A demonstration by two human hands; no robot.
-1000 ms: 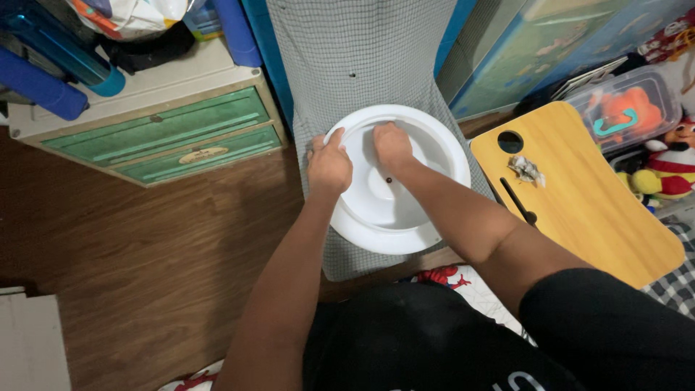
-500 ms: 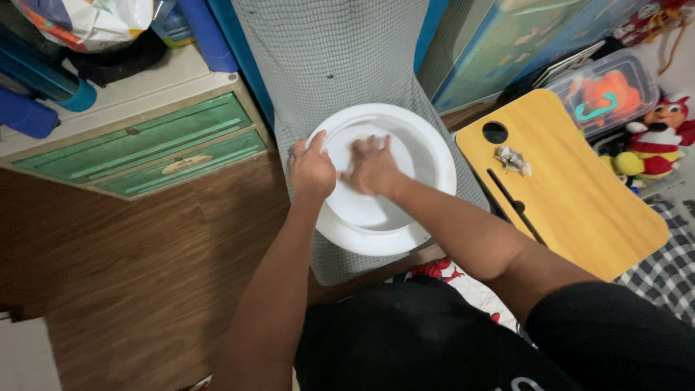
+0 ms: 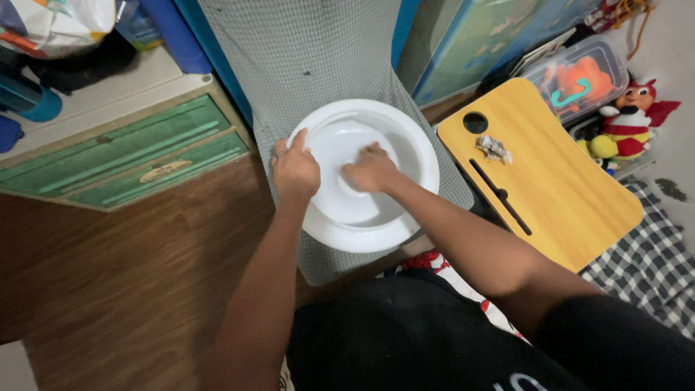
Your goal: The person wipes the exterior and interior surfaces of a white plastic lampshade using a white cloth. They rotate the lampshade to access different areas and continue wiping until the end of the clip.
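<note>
Two hands on white lid (image 3: 384, 217), left hand (image 3: 295, 172) gripping rim, right hand (image 3: 371, 170) clenched inside

Under the right hand (image 3: 371, 172), perhaps a cloth, hidden against the white lid (image 3: 405, 137).

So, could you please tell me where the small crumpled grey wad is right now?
In the head view, the small crumpled grey wad lies on the light wooden lap board, just below its round hole, right of the round white plastic lid.
</note>
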